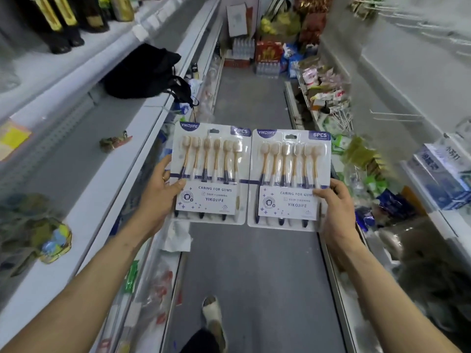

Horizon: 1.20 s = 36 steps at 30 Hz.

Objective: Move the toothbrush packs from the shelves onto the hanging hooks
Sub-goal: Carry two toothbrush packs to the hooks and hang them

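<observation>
I hold two flat blister packs of toothbrushes side by side over the aisle floor, faces up. My left hand (159,197) grips the left toothbrush pack (210,174) at its lower left edge, thumb on the label. My right hand (336,212) grips the right toothbrush pack (289,180) at its lower right edge. Each pack holds several brushes with orange necks and a white and purple card with a hang slot at the top. Bare metal hanging hooks (397,117) stick out from the white wall panel on the right.
A white shelf (84,174) on the left carries a black bag (145,72), dark bottles (63,21) and small wrapped items. Right shelves hold boxes (443,174) and packets. Stacked goods (270,52) block the aisle's far end. My foot (214,319) is on the grey floor.
</observation>
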{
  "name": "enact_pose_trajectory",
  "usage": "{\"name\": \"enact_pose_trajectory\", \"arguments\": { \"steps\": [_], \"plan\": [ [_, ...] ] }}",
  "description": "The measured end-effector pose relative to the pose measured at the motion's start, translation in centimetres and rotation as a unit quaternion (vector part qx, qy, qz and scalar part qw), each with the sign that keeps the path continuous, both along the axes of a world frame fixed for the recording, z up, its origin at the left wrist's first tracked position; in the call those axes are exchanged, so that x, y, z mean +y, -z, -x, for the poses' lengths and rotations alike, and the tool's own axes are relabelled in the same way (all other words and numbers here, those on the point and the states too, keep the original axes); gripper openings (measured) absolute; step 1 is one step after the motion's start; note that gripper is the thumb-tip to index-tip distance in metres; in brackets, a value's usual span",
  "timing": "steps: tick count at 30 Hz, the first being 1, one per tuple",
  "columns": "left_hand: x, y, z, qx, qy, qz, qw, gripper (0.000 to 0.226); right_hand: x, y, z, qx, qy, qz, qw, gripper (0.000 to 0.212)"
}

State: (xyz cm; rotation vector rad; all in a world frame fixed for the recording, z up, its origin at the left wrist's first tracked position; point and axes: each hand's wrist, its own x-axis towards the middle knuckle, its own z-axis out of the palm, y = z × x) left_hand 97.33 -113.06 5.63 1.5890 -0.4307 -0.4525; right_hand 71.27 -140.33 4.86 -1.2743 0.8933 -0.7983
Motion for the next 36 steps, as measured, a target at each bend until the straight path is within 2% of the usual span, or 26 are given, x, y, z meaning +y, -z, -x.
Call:
{"name": "enact_pose_trajectory", "arguments": {
  "steps": [9, 14, 17, 19, 23, 26, 29, 32, 36],
  "plan": [
    [-12.8, 1.6, -14.6, -0.022, 0.024, -0.009, 0.999, 0.070, -11.1, 0.1, -12.8, 0.012, 0.029, 0.000, 1.000, 0.015],
    [-20.2, 1.1, -23.0, 0.017, 0.041, 0.009, 0.999, 0.071, -17.2, -1.6, -19.4, 0.012, 0.057, 0.019, 0.998, 0.015],
    [-23.9, 1.5, -27.8, 0.037, 0.052, 0.009, 0.998, 0.086, -20.2, -2.3, -22.7, 0.014, 0.065, 0.022, 0.998, 0.015],
    [-26.4, 1.7, -30.9, 0.049, 0.063, 0.017, 0.997, 0.087, -22.6, -2.7, -24.9, 0.004, 0.075, 0.018, 0.997, 0.018],
    [-31.9, 1.2, -35.7, 0.068, 0.075, 0.037, 0.994, 0.083, -28.1, -2.4, -29.8, 0.002, 0.085, 0.016, 0.996, 0.017],
    [-36.6, 0.5, -39.1, 0.078, 0.092, 0.040, 0.992, 0.070, -33.0, -2.0, -33.9, -0.002, 0.078, 0.025, 0.997, 0.015],
    [-41.3, 0.4, -42.9, 0.065, 0.091, 0.032, 0.993, 0.054, -38.0, -2.0, -38.7, -0.010, 0.061, 0.015, 0.998, 0.017],
    [-45.6, -1.1, -46.6, 0.046, 0.088, 0.014, 0.995, 0.048, -43.2, -2.4, -43.2, -0.015, 0.053, 0.010, 0.998, 0.020],
    [-51.8, -3.7, -51.8, 0.039, 0.078, 0.034, 0.996, 0.043, -49.7, -4.3, -48.8, -0.029, 0.042, 0.014, 0.999, 0.017]
  ]
}}
